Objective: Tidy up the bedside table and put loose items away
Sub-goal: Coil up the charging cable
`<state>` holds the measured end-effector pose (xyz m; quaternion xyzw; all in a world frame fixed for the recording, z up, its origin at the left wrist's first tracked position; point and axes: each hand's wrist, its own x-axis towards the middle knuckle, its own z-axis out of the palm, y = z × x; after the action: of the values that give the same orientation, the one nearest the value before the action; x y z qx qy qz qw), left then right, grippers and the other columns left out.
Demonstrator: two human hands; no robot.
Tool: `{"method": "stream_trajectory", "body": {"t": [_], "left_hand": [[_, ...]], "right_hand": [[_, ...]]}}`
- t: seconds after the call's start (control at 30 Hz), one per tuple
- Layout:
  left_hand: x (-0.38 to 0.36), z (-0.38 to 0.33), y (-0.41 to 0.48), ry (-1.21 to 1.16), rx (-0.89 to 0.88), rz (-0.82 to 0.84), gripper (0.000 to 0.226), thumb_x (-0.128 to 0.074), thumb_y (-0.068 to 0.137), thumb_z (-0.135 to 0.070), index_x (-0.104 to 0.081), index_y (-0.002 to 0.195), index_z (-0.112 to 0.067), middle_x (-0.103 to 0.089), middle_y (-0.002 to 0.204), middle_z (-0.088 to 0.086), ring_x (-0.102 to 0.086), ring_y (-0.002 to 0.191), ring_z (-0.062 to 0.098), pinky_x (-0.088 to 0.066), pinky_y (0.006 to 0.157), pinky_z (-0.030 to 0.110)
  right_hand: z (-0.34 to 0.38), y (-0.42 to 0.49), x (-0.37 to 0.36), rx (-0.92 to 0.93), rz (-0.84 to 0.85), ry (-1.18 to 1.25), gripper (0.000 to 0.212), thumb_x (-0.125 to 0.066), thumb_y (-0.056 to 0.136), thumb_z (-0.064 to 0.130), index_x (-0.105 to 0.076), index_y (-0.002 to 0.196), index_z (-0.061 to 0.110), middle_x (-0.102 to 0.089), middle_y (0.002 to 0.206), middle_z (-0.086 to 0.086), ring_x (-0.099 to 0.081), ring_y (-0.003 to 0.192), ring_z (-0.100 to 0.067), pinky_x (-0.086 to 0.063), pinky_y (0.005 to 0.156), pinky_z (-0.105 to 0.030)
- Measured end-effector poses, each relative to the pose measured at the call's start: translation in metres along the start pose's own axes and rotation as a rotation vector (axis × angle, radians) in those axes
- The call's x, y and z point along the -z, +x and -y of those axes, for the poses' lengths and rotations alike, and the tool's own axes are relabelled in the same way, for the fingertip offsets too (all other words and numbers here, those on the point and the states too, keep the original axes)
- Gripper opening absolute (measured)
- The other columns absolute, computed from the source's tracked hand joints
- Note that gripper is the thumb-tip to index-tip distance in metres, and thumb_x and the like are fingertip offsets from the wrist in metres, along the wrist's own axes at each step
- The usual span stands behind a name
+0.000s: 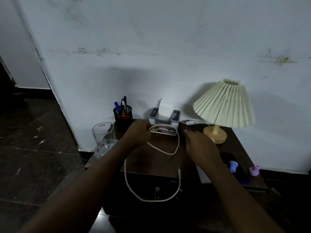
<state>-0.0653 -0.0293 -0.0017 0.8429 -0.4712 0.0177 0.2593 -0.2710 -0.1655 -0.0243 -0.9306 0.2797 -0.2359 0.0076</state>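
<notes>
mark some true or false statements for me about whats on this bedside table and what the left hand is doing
1. The left hand pinches the white cable. True.
2. The glass lies on its side. False: it stands upright at the left edge of the table.
3. The pen holder has pens standing in it. True.
4. The lamp stands left of the tissue holder. False: the lamp is to its right.
5. The white cable loops down past the table's front edge. True.
</notes>
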Motion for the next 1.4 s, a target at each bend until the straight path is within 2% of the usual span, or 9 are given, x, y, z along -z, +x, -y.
{"method": "stream_trajectory", "body": {"t": [0.17,0.33,0.5,0.6,0.7,0.9,1.17,1.3,1.4], "left_hand": [[0.005,-0.007,-0.010,-0.075,0.017,0.104,0.013,-0.062,0.097,-0.008,-0.073,0.102,-0.007,-0.067,0.094,0.003,-0.057,0.077,0.010,-0.037,0.061,0.018],[0.015,-0.005,-0.023,-0.220,0.123,0.089,0.012,-0.064,0.098,-0.018,-0.075,0.099,-0.010,-0.070,0.086,0.002,-0.062,0.075,0.014,-0.043,0.062,0.023],[0.042,-0.006,-0.031,-0.889,0.431,0.037,0.015,-0.054,0.099,0.003,-0.069,0.099,0.003,-0.071,0.088,0.016,-0.066,0.068,0.018,-0.054,0.054,0.023],[0.044,-0.021,-0.041,-1.194,0.577,0.032,0.021,-0.046,0.103,-0.002,-0.067,0.102,0.000,-0.065,0.077,0.009,-0.058,0.056,0.014,-0.054,0.058,0.030],[0.042,-0.031,-0.052,-1.375,0.637,0.072,0.018,-0.051,0.100,-0.015,-0.065,0.089,-0.010,-0.048,0.059,-0.003,-0.036,0.046,0.008,-0.032,0.048,0.025],[0.032,-0.065,-0.087,-1.502,0.407,-0.001,0.024,-0.053,0.105,-0.023,-0.062,0.086,-0.011,-0.052,0.065,0.001,-0.048,0.056,0.012,-0.041,0.057,0.029],[0.037,-0.084,-0.103,-1.443,0.192,-0.072,0.020,-0.057,0.103,-0.015,-0.076,0.099,-0.010,-0.073,0.095,0.021,-0.067,0.090,0.036,-0.054,0.088,0.050],[0.044,-0.088,-0.099,-1.549,0.241,-0.033,0.022,-0.054,0.103,-0.011,-0.074,0.104,-0.002,-0.076,0.093,0.014,-0.072,0.083,0.022,-0.059,0.072,0.030],[0.045,-0.089,-0.099,-1.573,0.208,0.015,0.030,-0.054,0.103,-0.013,-0.070,0.113,0.010,-0.076,0.098,0.019,-0.073,0.083,0.022,-0.058,0.070,0.028]], "right_hand": [[0.059,-0.009,-0.017,0.141,0.356,0.194,0.050,-0.063,0.092,0.039,-0.054,0.140,0.027,-0.060,0.127,-0.008,-0.062,0.115,-0.030,-0.052,0.095,-0.040],[0.061,-0.005,-0.022,0.201,0.240,0.233,0.026,-0.057,0.094,0.032,-0.072,0.114,0.023,-0.063,0.121,-0.006,-0.064,0.111,-0.028,-0.053,0.091,-0.041],[0.043,-0.017,0.034,0.087,0.168,0.732,0.044,-0.057,0.096,0.056,-0.066,0.068,0.023,-0.069,0.066,0.001,-0.063,0.057,-0.010,-0.049,0.055,-0.035],[0.044,-0.021,0.063,-0.091,-0.052,1.104,0.050,-0.052,0.106,0.037,-0.063,0.070,0.004,-0.050,0.047,-0.006,-0.042,0.038,-0.010,-0.035,0.045,-0.021],[0.043,-0.020,0.079,-0.281,-0.113,1.387,0.039,-0.048,0.109,0.033,-0.062,0.080,0.010,-0.049,0.054,-0.007,-0.032,0.036,-0.015,-0.025,0.040,-0.021],[0.075,-0.032,0.094,-0.330,0.096,1.690,0.017,-0.055,0.102,0.008,-0.072,0.104,0.009,-0.075,0.085,-0.007,-0.060,0.057,-0.014,-0.041,0.041,-0.023],[0.088,-0.029,0.098,-0.289,0.106,1.358,0.013,-0.072,0.093,0.015,-0.077,0.091,0.003,-0.068,0.070,-0.009,-0.055,0.052,-0.014,-0.037,0.041,-0.024],[0.092,-0.029,0.087,0.009,0.101,0.756,0.015,-0.067,0.094,0.022,-0.073,0.085,0.012,-0.073,0.077,-0.001,-0.065,0.071,-0.011,-0.050,0.067,-0.036],[0.101,-0.036,0.082,0.108,0.095,0.603,0.012,-0.063,0.093,0.015,-0.075,0.092,0.015,-0.076,0.092,0.000,-0.066,0.081,-0.010,-0.043,0.067,-0.017]]}}
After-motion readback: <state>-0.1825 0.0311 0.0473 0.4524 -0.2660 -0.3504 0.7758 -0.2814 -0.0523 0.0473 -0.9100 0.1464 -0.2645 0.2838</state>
